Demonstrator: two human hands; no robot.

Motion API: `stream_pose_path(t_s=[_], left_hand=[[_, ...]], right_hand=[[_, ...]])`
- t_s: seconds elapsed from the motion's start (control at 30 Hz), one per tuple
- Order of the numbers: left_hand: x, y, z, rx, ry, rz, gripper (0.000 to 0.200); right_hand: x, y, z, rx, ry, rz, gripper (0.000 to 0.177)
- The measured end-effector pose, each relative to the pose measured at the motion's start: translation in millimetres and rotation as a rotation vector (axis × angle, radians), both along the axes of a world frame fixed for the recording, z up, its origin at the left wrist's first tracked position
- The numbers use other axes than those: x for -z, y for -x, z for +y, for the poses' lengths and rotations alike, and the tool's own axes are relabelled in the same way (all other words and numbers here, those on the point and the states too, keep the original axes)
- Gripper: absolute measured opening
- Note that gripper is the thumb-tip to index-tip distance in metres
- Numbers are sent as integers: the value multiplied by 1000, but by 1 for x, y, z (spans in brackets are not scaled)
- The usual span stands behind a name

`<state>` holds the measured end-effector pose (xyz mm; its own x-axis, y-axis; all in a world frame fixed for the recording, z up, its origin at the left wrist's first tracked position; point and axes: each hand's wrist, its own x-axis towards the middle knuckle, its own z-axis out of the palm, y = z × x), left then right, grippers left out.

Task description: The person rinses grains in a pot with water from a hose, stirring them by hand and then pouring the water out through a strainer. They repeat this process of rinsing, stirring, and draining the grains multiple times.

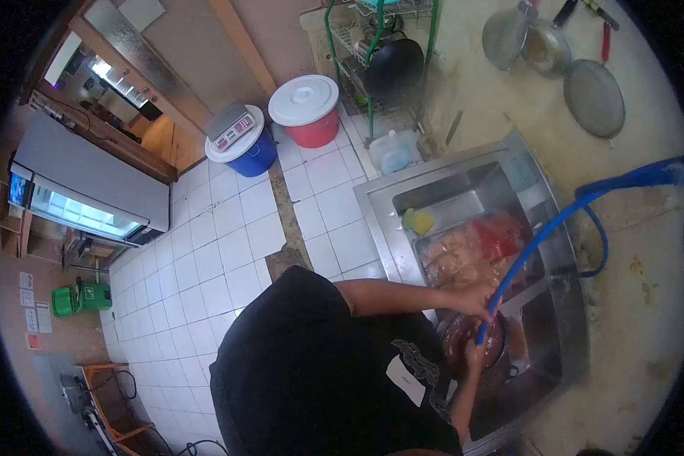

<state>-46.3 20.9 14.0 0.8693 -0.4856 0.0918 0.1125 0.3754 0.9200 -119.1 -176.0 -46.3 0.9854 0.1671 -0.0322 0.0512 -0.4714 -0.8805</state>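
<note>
A blue hose [536,242] runs from the wall side down over the sink. My left hand [473,301] is closed around it a little above its end. At the hose's tip, my right hand [475,354] has its fingers wrapped at the end. Beneath both hands is a round dark-rimmed bowl [502,342] with reddish-brown wet contents that I cannot make out. It stands in the nearer basin of the steel sink [549,334]. In the other basin, pale pinkish pieces like raw meat [450,254] lie in liquid, with a red item [500,237] beside them.
A yellow-green sponge [417,221] sits by the far basin. Strainers [594,99] hang on the wall. A green rack holds a black wok [394,70]. Lidded red [311,129] and blue [252,157] buckets stand on the tiles, a scale [230,127] on the blue one.
</note>
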Motion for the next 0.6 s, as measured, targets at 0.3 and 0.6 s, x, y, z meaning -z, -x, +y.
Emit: stream_pose_path(t_s=[0.3, 0.6], left_hand=[[72, -86, 54, -233, -400, -129, 36], [106, -67, 28, -344, -707, 31, 40]], right_hand=[[-99, -7, -83, 280, -550, 178, 32], [-17, 34, -131, 417, -179, 329, 46]])
